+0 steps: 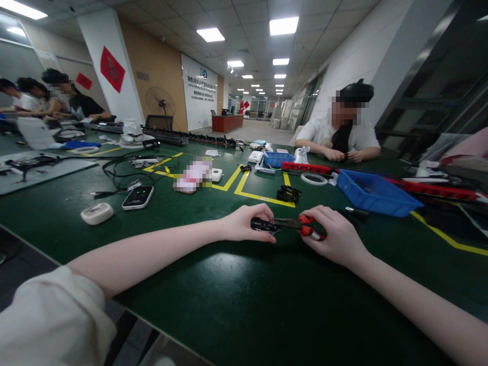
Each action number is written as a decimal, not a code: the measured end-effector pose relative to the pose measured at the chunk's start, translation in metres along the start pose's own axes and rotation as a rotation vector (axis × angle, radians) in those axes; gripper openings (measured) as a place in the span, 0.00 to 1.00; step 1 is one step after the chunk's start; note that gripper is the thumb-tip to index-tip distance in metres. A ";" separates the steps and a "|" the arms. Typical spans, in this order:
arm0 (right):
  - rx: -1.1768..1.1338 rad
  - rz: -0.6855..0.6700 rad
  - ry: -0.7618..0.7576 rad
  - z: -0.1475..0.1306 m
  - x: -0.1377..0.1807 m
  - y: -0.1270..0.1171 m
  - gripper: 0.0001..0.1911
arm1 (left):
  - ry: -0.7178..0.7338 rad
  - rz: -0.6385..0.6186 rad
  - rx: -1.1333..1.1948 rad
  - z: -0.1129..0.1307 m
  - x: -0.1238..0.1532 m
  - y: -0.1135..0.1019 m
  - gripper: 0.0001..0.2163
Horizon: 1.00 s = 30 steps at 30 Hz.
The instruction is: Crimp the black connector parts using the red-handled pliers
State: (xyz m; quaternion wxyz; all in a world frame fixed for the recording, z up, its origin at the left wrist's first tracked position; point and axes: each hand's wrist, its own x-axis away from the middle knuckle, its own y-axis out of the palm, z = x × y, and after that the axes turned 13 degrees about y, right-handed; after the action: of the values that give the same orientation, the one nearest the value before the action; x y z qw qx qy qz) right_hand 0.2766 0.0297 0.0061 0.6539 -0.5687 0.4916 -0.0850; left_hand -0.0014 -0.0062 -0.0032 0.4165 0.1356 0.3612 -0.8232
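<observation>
Just above the green table [236, 290], my left hand [244, 223] is closed round a small black plastic part [263, 224], thumb below and fingers above. My right hand [335, 236] grips red-and-black handled pliers [312, 233]. The jaws of the pliers point left and reach the right end of the black part; whether they bite on it I cannot tell. Beyond my hands, a small cluster of black parts [288, 193] lies at the corner of a yellow tape outline [263, 197].
A blue bin [375, 193] stands at the right, a smaller blue bin [277, 159] farther back. On the left lie a black-faced device [138, 197], a white rounded case [96, 213], a phone [192, 176] and dark cables [110, 170]. Across the table sits a co-worker [343, 127].
</observation>
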 end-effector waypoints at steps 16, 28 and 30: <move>-0.008 0.069 -0.091 0.012 -0.002 0.008 0.15 | -0.006 -0.056 -0.058 0.002 -0.003 -0.006 0.20; -0.026 0.007 -0.083 0.009 -0.001 0.007 0.10 | -0.048 -0.081 -0.071 -0.001 -0.003 -0.006 0.21; -0.025 -0.007 -0.080 0.009 -0.001 0.006 0.10 | -0.042 -0.096 -0.079 -0.002 -0.003 -0.007 0.22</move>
State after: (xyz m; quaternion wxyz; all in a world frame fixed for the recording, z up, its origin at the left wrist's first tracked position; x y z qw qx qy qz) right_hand 0.2798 0.0384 0.0003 0.6654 -0.5816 0.4643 -0.0583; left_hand -0.0053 -0.0006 0.0005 0.3893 0.0842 0.3907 -0.8299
